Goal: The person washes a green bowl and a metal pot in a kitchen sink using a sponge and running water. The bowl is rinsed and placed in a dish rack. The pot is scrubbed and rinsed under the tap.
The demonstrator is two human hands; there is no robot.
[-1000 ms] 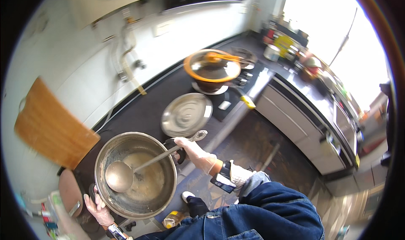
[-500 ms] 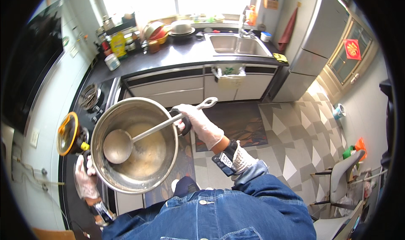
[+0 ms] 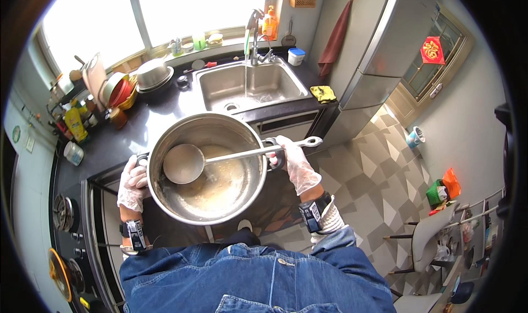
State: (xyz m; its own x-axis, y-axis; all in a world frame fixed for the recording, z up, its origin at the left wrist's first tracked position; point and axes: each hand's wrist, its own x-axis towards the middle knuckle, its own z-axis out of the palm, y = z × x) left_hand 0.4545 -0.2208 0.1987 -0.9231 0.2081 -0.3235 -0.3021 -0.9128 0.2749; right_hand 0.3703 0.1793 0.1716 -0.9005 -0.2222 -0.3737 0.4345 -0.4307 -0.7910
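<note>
A large steel pot [image 3: 152, 195] is held up in front of my body by its two side handles. My left hand [image 3: 132, 184], in a clear plastic glove, is closed round the left handle, which it mostly hides. Gloved likewise, my right hand [image 3: 297, 167] grips the black right handle [image 3: 278, 154], its thumb side against the shaft of a metal ladle [image 3: 236, 155]. The ladle lies across the pot; its bowl rests inside at the left and its handle end sticks out past the right rim. Cloudy pale residue [image 3: 220, 184] covers the pot's bottom.
Beyond the pot is a steel sink [image 3: 203, 90] under a faucet [image 3: 254, 35], with a thin stream of water falling. Bowls, a lidded pot [image 3: 153, 74] and bottles crowd the dark counter [image 3: 99, 153] at left. A stove burner [image 3: 63, 211] is lower left; a fridge [image 3: 360, 87] stands right.
My body has turned right, away from the stove and toward the sink, carrying the pot and ladle along. Both hands keep their hold. Running water now shows at the faucet.
</note>
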